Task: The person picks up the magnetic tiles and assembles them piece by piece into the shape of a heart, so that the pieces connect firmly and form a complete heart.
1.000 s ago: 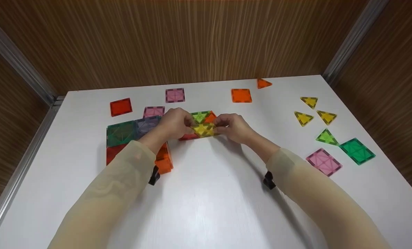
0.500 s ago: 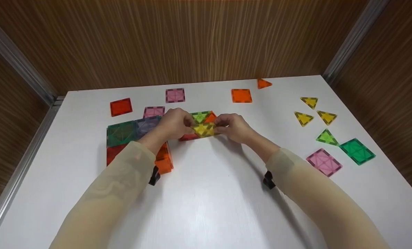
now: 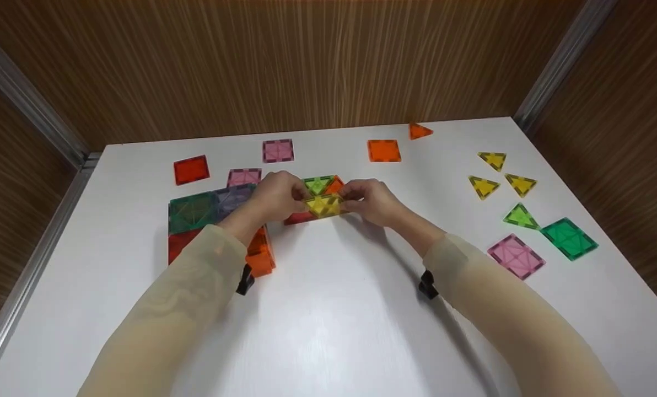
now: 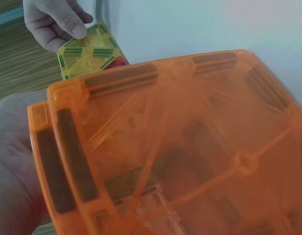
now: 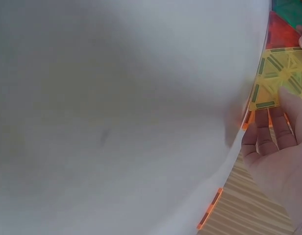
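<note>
Fingers [image 5: 263, 134] of my right hand [image 3: 377, 204] pinch the right end of a yellow magnetic tile [image 3: 323, 205], barely apart; my left hand [image 3: 276, 197] pinches its left end. Just beyond sit a light-green triangle [image 3: 317, 184] and orange triangle [image 3: 335, 185], a red tile [image 3: 300, 218] near-left. Left on the surface [image 3: 328, 309] stands a boxy tile structure [image 3: 193, 213].

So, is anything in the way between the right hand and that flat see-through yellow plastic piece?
Nothing I can see. The right hand pinches one end of the flat see-through yellow plastic piece directly, thumb on top. The see-through orange plastic tiles, big in the left wrist view, aren't between them.
</note>
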Demonstrator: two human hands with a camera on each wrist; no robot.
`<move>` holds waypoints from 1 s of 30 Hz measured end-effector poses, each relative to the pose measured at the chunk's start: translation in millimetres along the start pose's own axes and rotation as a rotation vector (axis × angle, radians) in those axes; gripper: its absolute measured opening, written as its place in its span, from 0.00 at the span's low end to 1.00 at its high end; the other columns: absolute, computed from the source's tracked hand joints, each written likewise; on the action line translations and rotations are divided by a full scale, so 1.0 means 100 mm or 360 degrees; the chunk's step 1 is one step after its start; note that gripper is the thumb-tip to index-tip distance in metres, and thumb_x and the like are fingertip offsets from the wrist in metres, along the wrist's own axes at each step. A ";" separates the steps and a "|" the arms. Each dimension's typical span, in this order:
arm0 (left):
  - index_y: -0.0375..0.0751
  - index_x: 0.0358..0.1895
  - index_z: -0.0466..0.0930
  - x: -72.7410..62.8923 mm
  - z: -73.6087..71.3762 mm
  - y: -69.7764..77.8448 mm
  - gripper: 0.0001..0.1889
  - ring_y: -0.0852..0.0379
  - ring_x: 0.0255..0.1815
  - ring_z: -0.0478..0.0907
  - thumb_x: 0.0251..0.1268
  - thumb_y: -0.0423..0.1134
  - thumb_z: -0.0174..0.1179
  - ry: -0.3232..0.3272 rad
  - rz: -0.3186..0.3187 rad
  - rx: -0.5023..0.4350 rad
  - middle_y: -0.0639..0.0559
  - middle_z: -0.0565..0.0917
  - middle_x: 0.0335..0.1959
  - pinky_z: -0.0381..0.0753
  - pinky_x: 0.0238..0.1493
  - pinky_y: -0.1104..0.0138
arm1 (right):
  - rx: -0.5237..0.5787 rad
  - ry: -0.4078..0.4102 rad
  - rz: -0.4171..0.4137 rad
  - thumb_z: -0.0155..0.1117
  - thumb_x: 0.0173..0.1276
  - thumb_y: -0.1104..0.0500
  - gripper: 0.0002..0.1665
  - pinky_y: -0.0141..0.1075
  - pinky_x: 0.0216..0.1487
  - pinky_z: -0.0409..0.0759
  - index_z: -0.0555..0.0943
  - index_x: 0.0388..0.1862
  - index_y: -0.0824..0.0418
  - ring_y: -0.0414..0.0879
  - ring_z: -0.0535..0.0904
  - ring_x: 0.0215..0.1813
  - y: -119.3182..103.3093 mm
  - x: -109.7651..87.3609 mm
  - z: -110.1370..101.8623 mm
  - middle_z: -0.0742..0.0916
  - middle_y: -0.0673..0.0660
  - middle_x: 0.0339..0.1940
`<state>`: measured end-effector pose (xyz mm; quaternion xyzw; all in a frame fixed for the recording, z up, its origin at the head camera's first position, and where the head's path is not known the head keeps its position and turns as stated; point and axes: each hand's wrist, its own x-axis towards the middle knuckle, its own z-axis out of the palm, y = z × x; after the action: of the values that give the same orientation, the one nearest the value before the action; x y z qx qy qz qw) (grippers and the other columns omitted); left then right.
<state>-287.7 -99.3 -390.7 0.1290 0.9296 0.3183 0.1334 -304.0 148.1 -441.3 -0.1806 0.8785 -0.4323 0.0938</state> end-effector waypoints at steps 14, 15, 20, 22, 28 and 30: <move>0.41 0.52 0.90 0.02 0.05 0.09 0.10 0.49 0.49 0.80 0.71 0.33 0.70 0.0037 -0.0001 0.0155 0.48 0.86 0.46 0.85 0.56 0.59 | -0.0041 0.0037 -0.0012 0.67 0.76 0.68 0.13 0.47 0.64 0.81 0.87 0.57 0.66 0.54 0.85 0.54 0.20 -0.24 -0.38 0.90 0.61 0.52; 0.41 0.51 0.91 0.02 0.06 0.11 0.10 0.49 0.49 0.80 0.71 0.33 0.70 0.0044 0.0010 0.0156 0.48 0.87 0.45 0.85 0.57 0.59 | -0.0041 0.0039 -0.0009 0.67 0.76 0.68 0.13 0.47 0.65 0.81 0.87 0.57 0.66 0.54 0.85 0.54 0.21 -0.25 -0.39 0.90 0.61 0.52; 0.42 0.50 0.92 0.01 0.07 0.08 0.08 0.49 0.49 0.80 0.70 0.33 0.70 0.0074 0.0044 0.0143 0.49 0.88 0.45 0.84 0.59 0.58 | -0.0035 0.0002 -0.0025 0.71 0.74 0.64 0.15 0.46 0.63 0.82 0.88 0.57 0.64 0.53 0.85 0.54 0.17 -0.20 -0.28 0.90 0.59 0.50; 0.43 0.50 0.92 0.01 0.08 0.07 0.08 0.50 0.50 0.81 0.71 0.33 0.70 0.0070 0.0047 0.0129 0.49 0.88 0.45 0.84 0.59 0.58 | -0.0040 -0.0025 -0.0038 0.73 0.73 0.63 0.14 0.45 0.62 0.82 0.88 0.56 0.63 0.52 0.84 0.53 0.15 -0.18 -0.22 0.91 0.57 0.49; 0.42 0.49 0.92 0.00 0.08 0.03 0.08 0.50 0.48 0.82 0.70 0.33 0.71 0.0104 0.0113 0.0136 0.49 0.89 0.44 0.84 0.57 0.59 | -0.0071 -0.0015 -0.0066 0.72 0.73 0.67 0.07 0.42 0.56 0.84 0.90 0.47 0.63 0.49 0.85 0.49 0.10 -0.13 -0.09 0.91 0.56 0.45; 0.41 0.48 0.92 0.00 0.07 0.01 0.07 0.50 0.47 0.82 0.70 0.33 0.71 0.0127 0.0137 0.0147 0.49 0.89 0.43 0.85 0.55 0.58 | -0.0070 0.0006 -0.0069 0.71 0.73 0.68 0.06 0.41 0.55 0.84 0.90 0.46 0.63 0.49 0.85 0.48 0.08 -0.10 -0.07 0.91 0.57 0.44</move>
<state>-285.2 -95.0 -395.8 0.1621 0.9415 0.2854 0.0764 -298.6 162.0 -443.7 -0.2007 0.8838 -0.4153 0.0787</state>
